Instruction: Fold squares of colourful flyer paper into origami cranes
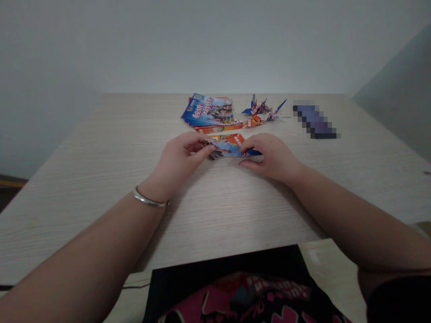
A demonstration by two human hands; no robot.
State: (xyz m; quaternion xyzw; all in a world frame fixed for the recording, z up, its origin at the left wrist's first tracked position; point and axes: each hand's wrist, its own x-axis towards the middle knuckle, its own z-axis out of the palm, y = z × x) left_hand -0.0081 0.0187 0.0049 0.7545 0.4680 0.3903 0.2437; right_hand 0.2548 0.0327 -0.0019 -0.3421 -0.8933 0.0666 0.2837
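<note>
A printed sheet of paper [225,147], blue and orange and partly folded, lies between my hands over the table. My left hand [183,154] pinches its left end between thumb and fingers. At the right end, my right hand [272,157] has its fingertips on the paper, and the thumb sits lower near the blue corner. Fingers cover both ends, so the full fold is hidden. Just beyond is a stack of printed flyers [210,112], blue on top with orange edges below. Right of the stack stand several folded paper cranes [261,114] made of similar printed paper.
A dark, pixelated flat object [314,120] lies at the back right of the pale wood-grain table [208,215]. The table's far edge meets a plain wall [215,45]. My lap, in dark and pink patterned cloth [249,300], is below the near edge.
</note>
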